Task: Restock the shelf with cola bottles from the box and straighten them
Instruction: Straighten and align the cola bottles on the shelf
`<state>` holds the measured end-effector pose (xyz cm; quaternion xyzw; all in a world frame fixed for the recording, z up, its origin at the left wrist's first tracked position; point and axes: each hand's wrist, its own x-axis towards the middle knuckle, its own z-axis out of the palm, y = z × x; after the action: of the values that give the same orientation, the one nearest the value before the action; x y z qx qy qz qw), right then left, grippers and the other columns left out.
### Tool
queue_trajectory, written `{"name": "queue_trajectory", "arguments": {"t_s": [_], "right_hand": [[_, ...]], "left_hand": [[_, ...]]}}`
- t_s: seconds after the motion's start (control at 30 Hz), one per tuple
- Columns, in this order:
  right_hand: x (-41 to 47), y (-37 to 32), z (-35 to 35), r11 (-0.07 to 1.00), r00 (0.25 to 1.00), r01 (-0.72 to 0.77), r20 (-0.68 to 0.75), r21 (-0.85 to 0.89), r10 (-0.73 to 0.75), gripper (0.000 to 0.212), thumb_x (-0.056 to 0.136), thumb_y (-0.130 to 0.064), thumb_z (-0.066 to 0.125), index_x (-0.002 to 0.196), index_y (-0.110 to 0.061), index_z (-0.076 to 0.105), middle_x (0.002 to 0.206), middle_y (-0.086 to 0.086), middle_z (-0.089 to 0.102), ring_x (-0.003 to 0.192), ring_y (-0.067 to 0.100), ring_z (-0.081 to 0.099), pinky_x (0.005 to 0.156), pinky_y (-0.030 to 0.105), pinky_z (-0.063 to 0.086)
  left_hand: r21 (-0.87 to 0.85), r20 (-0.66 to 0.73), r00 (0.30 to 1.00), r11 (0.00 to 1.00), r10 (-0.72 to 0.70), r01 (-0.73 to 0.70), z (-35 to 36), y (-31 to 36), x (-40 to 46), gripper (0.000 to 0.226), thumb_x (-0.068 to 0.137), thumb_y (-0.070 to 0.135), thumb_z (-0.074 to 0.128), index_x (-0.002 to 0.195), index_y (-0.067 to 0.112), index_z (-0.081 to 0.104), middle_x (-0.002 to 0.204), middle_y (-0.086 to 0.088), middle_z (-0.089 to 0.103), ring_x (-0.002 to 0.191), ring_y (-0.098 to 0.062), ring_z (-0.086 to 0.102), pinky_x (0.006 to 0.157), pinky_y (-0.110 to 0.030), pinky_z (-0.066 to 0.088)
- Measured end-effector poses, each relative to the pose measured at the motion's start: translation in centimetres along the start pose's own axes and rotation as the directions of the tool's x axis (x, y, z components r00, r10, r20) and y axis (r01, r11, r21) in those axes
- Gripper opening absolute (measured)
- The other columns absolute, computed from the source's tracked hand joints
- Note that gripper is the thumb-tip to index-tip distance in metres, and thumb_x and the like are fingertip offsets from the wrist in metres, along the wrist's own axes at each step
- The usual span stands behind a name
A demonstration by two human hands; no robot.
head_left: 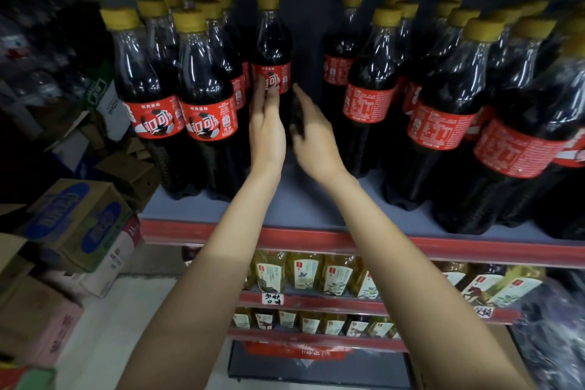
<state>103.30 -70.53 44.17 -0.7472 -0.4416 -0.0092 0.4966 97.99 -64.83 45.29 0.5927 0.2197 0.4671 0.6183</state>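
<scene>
Dark cola bottles with yellow caps and red labels stand in rows on the grey shelf [304, 206]. One cola bottle [273, 51] stands alone in the middle gap, set back from the front. My left hand [267, 127] reaches up to it, straight fingers touching its red label and left side. My right hand [311, 133] is close on the bottle's right, fingers extended and relaxed; whether it touches the bottle I cannot tell. Bottle rows on the left [209, 98] face label-forward. Those on the right [370, 89] show their back labels.
The shelf's red front rail [348, 242] runs below my forearms. Lower shelves hold yellow drink bottles [335, 274]. Stacked cardboard boxes [79, 225] sit on the floor at the left. A plastic-wrapped bundle [550, 336] is at the lower right.
</scene>
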Motion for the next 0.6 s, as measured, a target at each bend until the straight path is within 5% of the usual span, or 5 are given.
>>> {"name": "queue_trajectory", "arguments": {"t_s": [0.1,0.2,0.4,0.5,0.6], "right_hand": [[-4.1,-0.2,-2.4,0.992,0.945,0.127,-0.307,0.019,-0.115,0.047,0.086,0.009,0.045,0.130,-0.006,0.055,0.122,0.010,0.062,0.114,0.018,0.058,0.101,0.022,0.043],[-6.9,0.5,-3.4,0.996,0.849,0.084,-0.525,0.009,-0.067,0.038,0.088,0.004,0.046,0.124,-0.003,0.057,0.120,0.010,0.058,0.112,0.017,0.054,0.097,0.030,0.045],[-7.2,1.3,-2.8,0.990,0.944,-0.125,-0.300,0.063,0.139,0.081,0.090,-0.002,0.053,0.154,-0.009,0.003,0.158,0.016,0.003,0.146,0.023,0.009,0.115,0.022,0.012],[-6.5,1.9,-3.9,0.992,0.957,-0.078,-0.270,0.099,0.102,0.088,0.088,0.000,0.058,0.153,-0.008,0.000,0.158,0.014,0.008,0.141,0.009,0.012,0.099,-0.005,0.013],[-5.7,2.7,-4.6,0.993,0.981,0.001,-0.191,0.117,0.021,0.094,0.084,0.000,0.065,0.153,-0.006,0.001,0.155,0.005,0.018,0.140,0.003,0.017,0.105,0.000,0.014]], "left_hand": [[-0.076,-0.013,0.998,0.995,0.067,-0.068,0.1,-0.1,-1.6,0.031,0.100,0.023,0.040,0.129,0.021,0.051,0.137,0.001,0.051,0.128,-0.009,0.045,0.111,-0.025,0.032],[-0.040,0.219,0.976,0.999,0.006,0.002,1.3,-0.2,-2.2,0.040,0.101,0.026,0.031,0.135,0.015,0.047,0.136,-0.003,0.053,0.123,-0.012,0.050,0.105,-0.026,0.036],[0.098,0.521,0.803,0.955,-0.287,0.278,3.8,-0.4,-2.2,0.059,0.100,0.054,0.008,0.148,0.029,0.030,0.153,-0.005,0.035,0.141,-0.023,0.032,0.118,-0.045,0.020],[0.101,0.455,0.847,0.961,-0.276,0.258,3.2,0.1,-2.9,0.056,0.101,0.052,0.010,0.147,0.029,0.033,0.152,-0.005,0.036,0.134,-0.019,0.038,0.115,-0.044,0.028],[0.045,0.381,0.899,0.976,-0.216,0.215,0.9,0.3,-4.1,0.050,0.101,0.048,0.012,0.138,0.035,0.043,0.143,0.000,0.045,0.125,-0.014,0.045,0.110,-0.045,0.036]]}}
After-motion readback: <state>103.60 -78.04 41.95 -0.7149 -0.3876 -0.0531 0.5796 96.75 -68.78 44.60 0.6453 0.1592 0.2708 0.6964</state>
